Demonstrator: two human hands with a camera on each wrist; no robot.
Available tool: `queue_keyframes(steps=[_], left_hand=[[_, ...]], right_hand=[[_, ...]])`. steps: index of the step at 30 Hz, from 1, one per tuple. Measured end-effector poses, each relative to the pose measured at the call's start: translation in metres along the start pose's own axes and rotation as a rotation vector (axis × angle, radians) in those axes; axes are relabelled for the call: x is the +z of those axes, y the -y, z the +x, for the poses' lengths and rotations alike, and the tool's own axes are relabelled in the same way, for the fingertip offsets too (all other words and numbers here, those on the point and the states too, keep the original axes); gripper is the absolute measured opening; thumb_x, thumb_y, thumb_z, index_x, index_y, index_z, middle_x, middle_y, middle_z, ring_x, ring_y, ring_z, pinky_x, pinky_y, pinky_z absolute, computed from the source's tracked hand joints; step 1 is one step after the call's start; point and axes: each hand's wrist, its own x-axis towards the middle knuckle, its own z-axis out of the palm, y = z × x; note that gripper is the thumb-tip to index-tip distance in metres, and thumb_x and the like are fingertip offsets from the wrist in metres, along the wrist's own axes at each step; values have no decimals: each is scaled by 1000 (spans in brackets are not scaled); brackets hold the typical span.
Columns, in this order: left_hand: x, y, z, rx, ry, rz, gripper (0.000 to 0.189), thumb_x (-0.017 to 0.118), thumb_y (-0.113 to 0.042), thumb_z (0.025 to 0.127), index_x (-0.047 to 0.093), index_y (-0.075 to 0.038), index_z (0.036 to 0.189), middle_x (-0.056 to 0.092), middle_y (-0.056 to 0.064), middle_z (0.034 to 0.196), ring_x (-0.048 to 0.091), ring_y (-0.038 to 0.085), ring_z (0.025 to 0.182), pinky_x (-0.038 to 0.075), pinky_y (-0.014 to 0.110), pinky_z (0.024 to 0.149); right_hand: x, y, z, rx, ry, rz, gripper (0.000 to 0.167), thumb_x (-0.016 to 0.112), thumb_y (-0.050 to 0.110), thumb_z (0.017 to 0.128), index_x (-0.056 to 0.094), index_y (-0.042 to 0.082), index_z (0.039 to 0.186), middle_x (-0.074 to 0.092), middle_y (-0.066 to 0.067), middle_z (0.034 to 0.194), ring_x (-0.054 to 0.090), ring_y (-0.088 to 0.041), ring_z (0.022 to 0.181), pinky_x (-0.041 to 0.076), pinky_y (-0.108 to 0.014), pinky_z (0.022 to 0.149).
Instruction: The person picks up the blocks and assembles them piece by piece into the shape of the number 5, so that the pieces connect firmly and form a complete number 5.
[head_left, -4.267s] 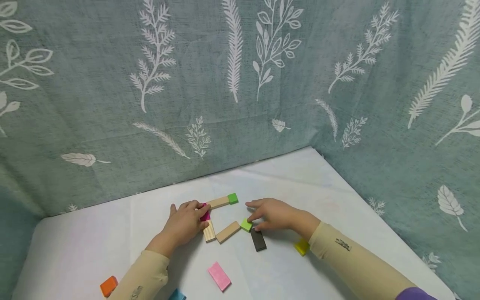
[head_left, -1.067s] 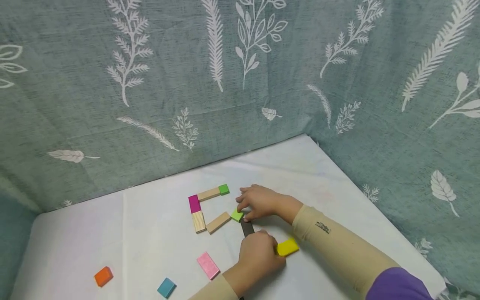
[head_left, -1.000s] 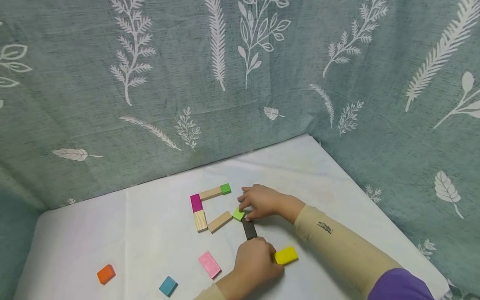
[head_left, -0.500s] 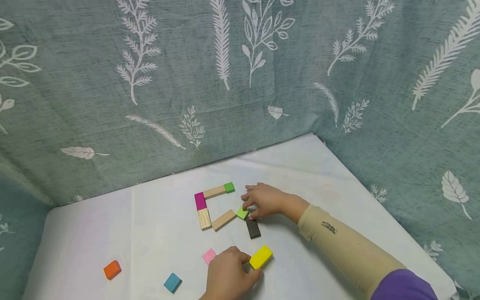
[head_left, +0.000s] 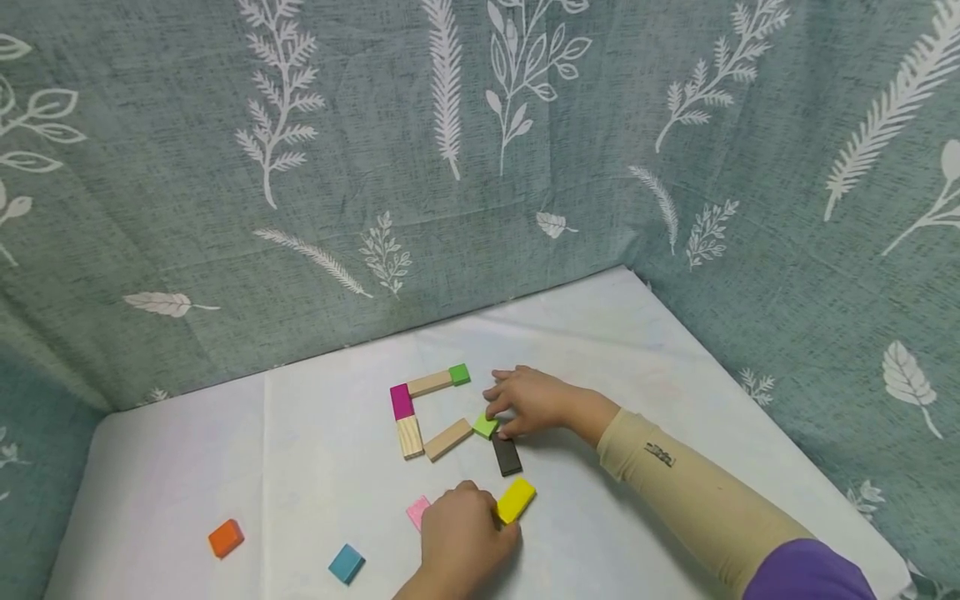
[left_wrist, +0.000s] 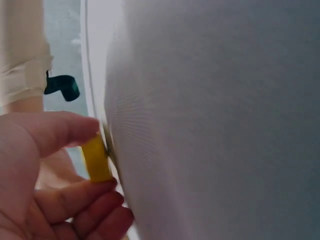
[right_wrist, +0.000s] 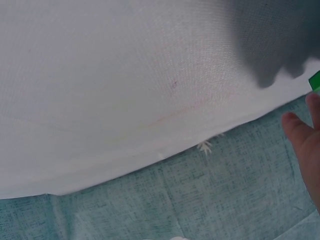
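Observation:
In the head view my left hand (head_left: 461,533) pinches a yellow block (head_left: 517,500) between thumb and fingers, just below a dark block (head_left: 507,455). In the left wrist view the yellow block (left_wrist: 97,159) shows between thumb and fingertips. My right hand (head_left: 536,400) rests its fingertips on a lime green block (head_left: 485,426) and at the dark block's upper end. A row of blocks runs on from there: a tan block (head_left: 448,440), a striped wood block (head_left: 409,437), a magenta block (head_left: 401,402), another tan block (head_left: 430,383) and a green block (head_left: 460,374).
A pink block (head_left: 417,512) is partly hidden behind my left hand. Further left on the white tabletop (head_left: 172,467) lie a blue block (head_left: 347,564) and an orange block (head_left: 226,538). Patterned green cloth (head_left: 450,267) walls in the back and sides.
From the right of the dark block, my left hand has drawn the yellow block leftward and turned it to a steeper slant. My right hand stays at the lime and dark blocks.

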Motion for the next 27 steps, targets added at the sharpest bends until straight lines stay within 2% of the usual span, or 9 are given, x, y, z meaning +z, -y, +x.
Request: queue_keyframes(steps=[7,19,25,27], left_hand=[[2,-6,2,-1,-14,92,36,81,-46,72,70,-12,65,50,-3,65,46,13,56,36,32,48],[3,-5,3,28,-60,135,41,83,-52,71,72,-12,66,48,-3,63,45,15,54,35,33,51],[-1,-6,4,-13,15,135,48,85,-59,69,77,-11,74,51,-2,66,47,15,57,42,34,56],[-4,-6,2,-27,20,124,49,85,-60,68,77,-12,74,52,-2,66,47,15,57,43,33,56]], right_hand=[[1,-2,-1,-4,-5,11,30,74,40,92,74,31,120,56,2,148,30,-31,153,24,-61,121],[1,-1,-1,-4,-16,4,30,75,41,91,75,32,119,56,2,148,30,-30,153,23,-61,121],[0,1,0,14,-11,-2,30,76,42,90,75,33,118,55,3,149,29,-30,153,23,-61,122],[0,1,1,9,-10,1,30,76,42,90,75,33,119,55,3,149,29,-30,153,23,-61,122]])
